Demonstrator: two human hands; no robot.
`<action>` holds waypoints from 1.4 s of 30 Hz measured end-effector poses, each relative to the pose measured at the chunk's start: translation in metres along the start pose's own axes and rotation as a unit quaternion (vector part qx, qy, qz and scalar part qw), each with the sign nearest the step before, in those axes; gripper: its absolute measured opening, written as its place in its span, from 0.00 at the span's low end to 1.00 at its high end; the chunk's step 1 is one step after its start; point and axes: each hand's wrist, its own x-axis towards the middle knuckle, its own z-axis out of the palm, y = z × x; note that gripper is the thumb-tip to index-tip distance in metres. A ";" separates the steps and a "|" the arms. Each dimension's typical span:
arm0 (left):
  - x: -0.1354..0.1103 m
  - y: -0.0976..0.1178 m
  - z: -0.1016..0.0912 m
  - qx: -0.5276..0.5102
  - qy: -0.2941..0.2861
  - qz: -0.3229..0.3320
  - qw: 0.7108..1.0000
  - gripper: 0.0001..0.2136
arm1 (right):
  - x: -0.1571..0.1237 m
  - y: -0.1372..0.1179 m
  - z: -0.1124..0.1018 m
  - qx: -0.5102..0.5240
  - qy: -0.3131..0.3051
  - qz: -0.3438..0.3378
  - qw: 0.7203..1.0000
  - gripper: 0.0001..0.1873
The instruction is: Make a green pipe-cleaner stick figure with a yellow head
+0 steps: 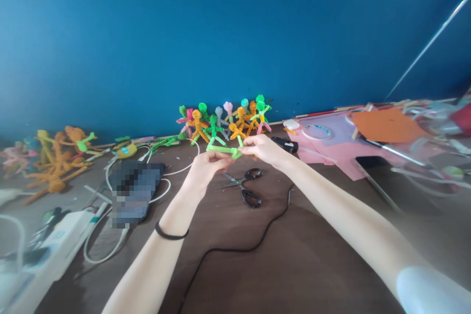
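Between my two hands is a bright light-green pipe cleaner (222,149), bent and knotted near its right end. My left hand (211,164) pinches it from below, close to the knot. With thumb and fingertips, my right hand (262,148) grips its right end, where a short piece sticks up. Black-handled scissors (246,186) lie with blades apart on the dark table just under my hands. Right behind the hands stands a group of small pipe cleaner figures (213,130) in green, orange, pink and grey, leaning near the wall.
A phone (138,194) with white cables lies at left, near a white power strip (66,240). More pipe cleaner figures (59,157) are piled at far left. A black cable (239,249) crosses the table. Pink paper (312,149) and an orange sheet (386,125) lie right.
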 end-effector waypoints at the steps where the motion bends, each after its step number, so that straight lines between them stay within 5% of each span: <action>1: 0.001 -0.001 0.000 -0.010 -0.009 -0.011 1.000 0.08 | -0.001 -0.001 0.000 0.007 0.000 0.000 1.000 0.16; 15: 0.008 -0.005 -0.012 -0.038 -0.135 -0.095 0.986 0.10 | -0.004 -0.009 -0.002 0.083 -0.063 0.009 0.995 0.15; 26: 0.008 -0.012 -0.015 -0.018 -0.115 -0.069 0.991 0.15 | -0.009 -0.015 -0.001 0.122 -0.155 0.007 0.980 0.12; 42: 0.013 -0.012 -0.023 0.084 -0.136 -0.058 0.985 0.12 | -0.014 -0.014 0.001 0.002 -0.263 -0.033 0.964 0.15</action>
